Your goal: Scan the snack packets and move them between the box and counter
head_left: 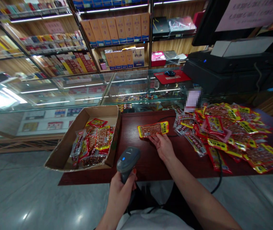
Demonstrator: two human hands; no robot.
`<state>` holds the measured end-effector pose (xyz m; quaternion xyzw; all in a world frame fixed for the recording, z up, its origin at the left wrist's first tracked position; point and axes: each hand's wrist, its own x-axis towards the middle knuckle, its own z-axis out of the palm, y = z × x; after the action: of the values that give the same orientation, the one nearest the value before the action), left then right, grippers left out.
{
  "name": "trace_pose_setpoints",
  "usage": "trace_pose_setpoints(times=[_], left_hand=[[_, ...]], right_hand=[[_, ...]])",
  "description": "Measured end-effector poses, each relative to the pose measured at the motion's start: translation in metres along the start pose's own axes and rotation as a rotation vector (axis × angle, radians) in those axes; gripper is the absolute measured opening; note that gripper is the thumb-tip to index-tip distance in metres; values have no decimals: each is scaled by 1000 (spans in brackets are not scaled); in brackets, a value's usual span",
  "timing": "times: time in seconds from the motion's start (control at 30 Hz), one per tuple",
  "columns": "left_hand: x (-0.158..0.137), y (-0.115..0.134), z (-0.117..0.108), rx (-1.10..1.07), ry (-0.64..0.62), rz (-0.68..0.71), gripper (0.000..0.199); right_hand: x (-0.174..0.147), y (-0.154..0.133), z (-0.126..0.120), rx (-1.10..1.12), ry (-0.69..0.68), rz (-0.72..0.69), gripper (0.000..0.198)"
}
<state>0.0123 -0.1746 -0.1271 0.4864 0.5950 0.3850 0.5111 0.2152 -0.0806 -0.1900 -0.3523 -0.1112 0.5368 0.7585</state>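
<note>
My left hand [121, 191] is wrapped round the handle of a dark grey barcode scanner [128, 159], whose head points forward with a small blue light on top. In my right hand [163, 146] is a red and yellow snack packet [152, 129], gripped at its lower right edge just above the dark red tabletop [141, 161]. Left of the scanner, an open cardboard box [117, 123] holds several similar packets [102, 137]. To the right of my right hand lies a large loose pile of snack packets [227, 127].
A glass display counter [83, 92] runs behind the table. On it are a red mat [181, 77] with a computer mouse [169, 73] and a monitor [213, 19] at the right. A black cable [220, 175] hangs over the table's front edge. Stocked shelves [117, 43] line the back wall.
</note>
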Motion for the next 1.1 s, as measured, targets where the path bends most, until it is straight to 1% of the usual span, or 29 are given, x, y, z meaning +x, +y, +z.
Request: trace_pose_setpoints(times=[0.2, 0.5, 0.7, 0.83, 0.9, 0.97, 1.03, 1.1], left_hand=[[1, 8, 3, -7, -15, -5, 35], [1, 10, 8, 25, -15, -12, 34], [2, 13, 6, -5, -4, -42, 35], [-1, 11, -1, -73, 10, -58, 33], [-2, 10, -7, -86, 19, -58, 33], [-3, 9, -14, -85, 27, -53, 34], [-5, 9, -21, -71, 33, -56, 36], [-6, 10, -25, -50, 45, -54, 40]], right_hand=[[-1, 4, 1, 15, -39, 51, 17], [-3, 2, 5, 27, -93, 89, 16], [-5, 0, 5, -1, -45, 79, 19], [-5, -4, 2, 14, 19, 65, 19], [-5, -6, 14, 26, 34, 59, 19], [-7, -7, 43, 36, -10, 59, 18], [-12, -7, 86, 37, -145, 78, 20], [-18, -2, 129, 16, -351, 138, 27]])
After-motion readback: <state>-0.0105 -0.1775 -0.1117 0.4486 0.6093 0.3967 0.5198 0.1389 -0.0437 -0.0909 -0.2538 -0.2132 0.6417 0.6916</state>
